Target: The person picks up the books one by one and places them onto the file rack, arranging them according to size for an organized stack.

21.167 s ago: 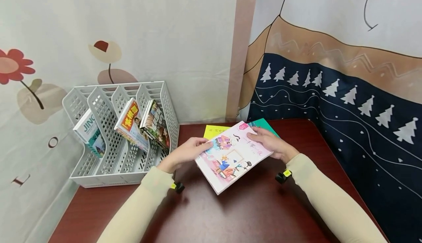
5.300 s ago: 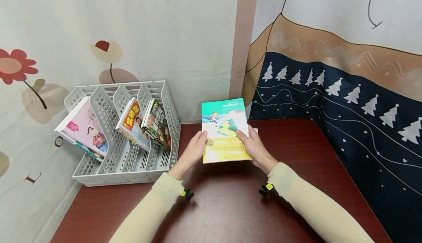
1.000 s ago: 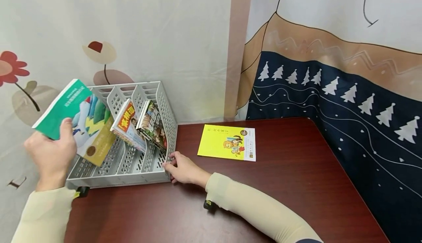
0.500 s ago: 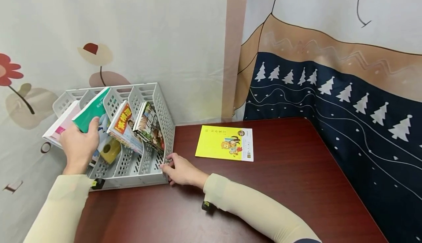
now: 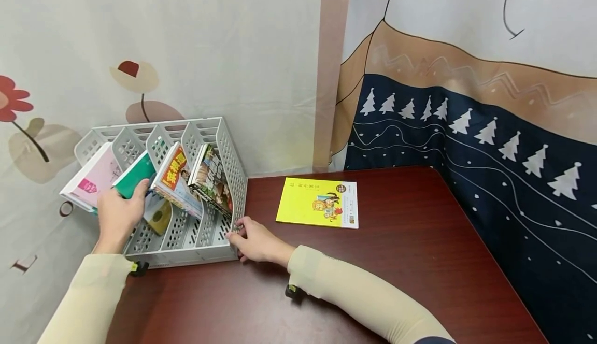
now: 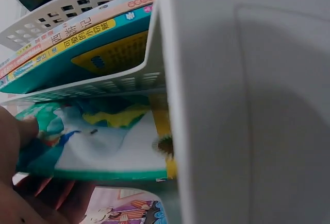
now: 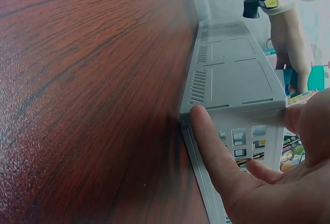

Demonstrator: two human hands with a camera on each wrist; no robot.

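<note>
In the head view my left hand (image 5: 118,217) holds a green paperback book (image 5: 136,175) by its upper part, thumb on the cover. The book leans inside the second compartment from the left of a grey perforated file rack (image 5: 186,256). The left wrist view shows its illustrated cover (image 6: 111,136) beside a divider, with the fingers beneath its edge. My right hand (image 5: 258,240) grips the rack's front right corner. In the right wrist view that hand (image 7: 258,193) has its index finger along the outer side and its thumb at the upper edge.
Left of the green book, a pink book (image 5: 95,175) leans in the first compartment. To its right stand books with a red-yellow title (image 5: 177,178) and dark-covered books (image 5: 212,181). A yellow book (image 5: 317,201) lies flat on the brown table (image 5: 396,261). Fabric hangs behind.
The left hand has brought the green book from above the rack's left side down into the second compartment, where it now sits lower. The right hand has stayed on the corner.
</note>
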